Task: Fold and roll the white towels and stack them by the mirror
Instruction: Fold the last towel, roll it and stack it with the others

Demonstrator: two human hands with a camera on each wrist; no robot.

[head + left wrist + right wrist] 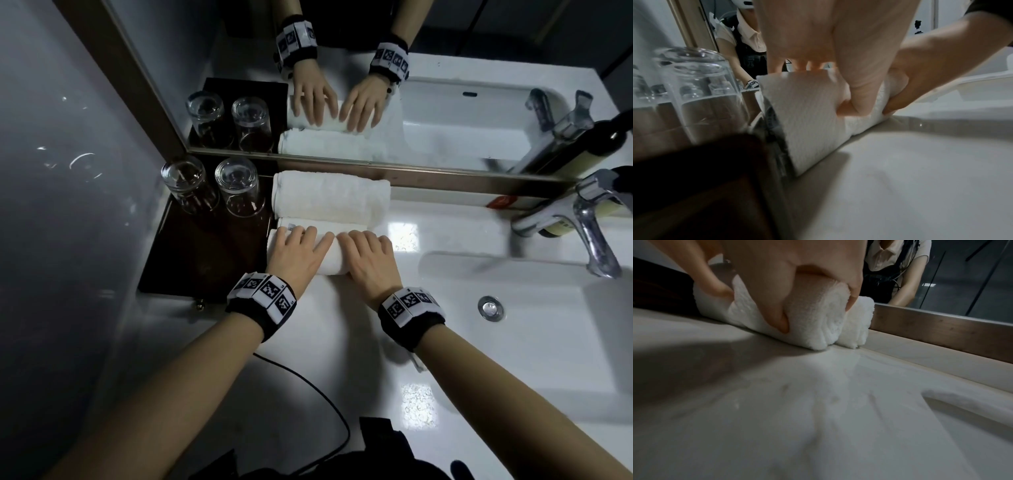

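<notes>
A rolled white towel [330,195] lies along the mirror's [376,102] lower frame. Right in front of it, touching it, lies a second white towel roll [327,255] on the white counter. My left hand [298,250] grips this roll's left half and my right hand [368,257] its right half. In the left wrist view my left hand [838,48] arches over the roll [807,113] with the thumb pressed into its near side. In the right wrist view my right hand [787,272] wraps the roll's end [813,321], with the far roll [857,321] just behind.
Two upturned glasses [185,188] [239,188] stand on a dark tray [191,260] left of the towels. A chrome tap [582,212] and the sink basin [531,342] with its drain [490,307] lie to the right. A black cable [308,377] crosses the near counter.
</notes>
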